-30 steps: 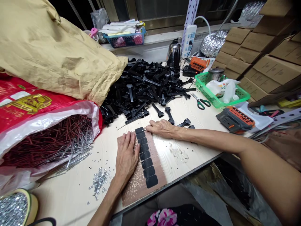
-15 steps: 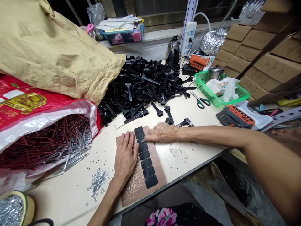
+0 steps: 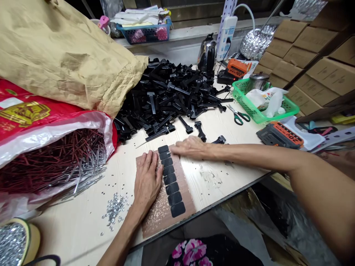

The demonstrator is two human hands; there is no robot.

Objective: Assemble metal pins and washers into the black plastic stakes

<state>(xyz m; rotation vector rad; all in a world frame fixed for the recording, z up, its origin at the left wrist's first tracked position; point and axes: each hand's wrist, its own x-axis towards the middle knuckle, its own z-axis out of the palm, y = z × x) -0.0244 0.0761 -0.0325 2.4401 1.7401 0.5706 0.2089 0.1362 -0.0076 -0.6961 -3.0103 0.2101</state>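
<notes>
My left hand [image 3: 146,179] lies flat with fingers stretched on a brown board [image 3: 183,188], its thumb beside a column of black rounded-square pads [image 3: 170,178]. Pale flecks dot the board on the left of that column. My right hand [image 3: 191,147] is closed in a fist near the column's far end, slightly smeared by motion. A thin greyish tip shows at its fingers over the upper pads, but what it grips is hidden. Just beyond lie loose black plastic parts [image 3: 200,131] and a thin pointed tool with a black handle [image 3: 152,137].
A large heap of black plastic parts [image 3: 172,96] covers the back. At left, a red sack [image 3: 55,114] spills metal rods; small silver pieces [image 3: 115,208] lie near a yellow tub [image 3: 33,240]. Scissors [image 3: 239,115], a green basket [image 3: 255,111] and a battery pack [image 3: 280,135] stand right.
My right hand has moved away from me along the pads, toward the far end of the column. My left hand stays pressed on the board. The view has shifted slightly.
</notes>
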